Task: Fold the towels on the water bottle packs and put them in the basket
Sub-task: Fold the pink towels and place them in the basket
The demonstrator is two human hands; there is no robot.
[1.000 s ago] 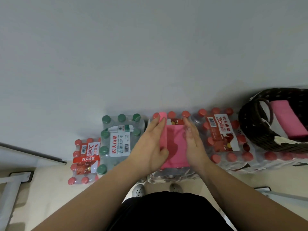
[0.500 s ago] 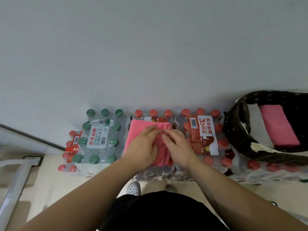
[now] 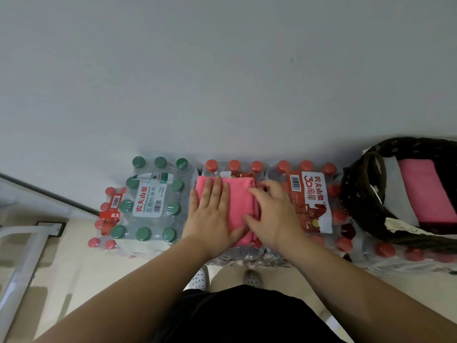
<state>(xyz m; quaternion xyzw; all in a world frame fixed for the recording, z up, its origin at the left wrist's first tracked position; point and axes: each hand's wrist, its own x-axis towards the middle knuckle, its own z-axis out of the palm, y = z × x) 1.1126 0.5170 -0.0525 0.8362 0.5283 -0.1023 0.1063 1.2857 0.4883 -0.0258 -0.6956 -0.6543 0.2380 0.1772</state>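
Left hand (image 3: 210, 214) flattened, pressing pink towel (image 3: 238, 206); right hand (image 3: 272, 214) grips its edge; long axis toward wall (image 3: 222, 70).

"农夫山泉" on the green-capped pack (image 3: 148, 201), "农夫山泉 30周年" on the red-capped pack (image 3: 312, 197)

wall (image 3: 222, 70): grey | floor (image 3: 74, 268): beige | shoes (image 3: 199, 278): white, perforated | metal frame (image 3: 22, 256): white, left

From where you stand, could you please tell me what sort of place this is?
Probably an indoor storage corner: shrink-wrapped water bottle packs stand on a pale floor against a bare grey wall, a dark basket atop some.
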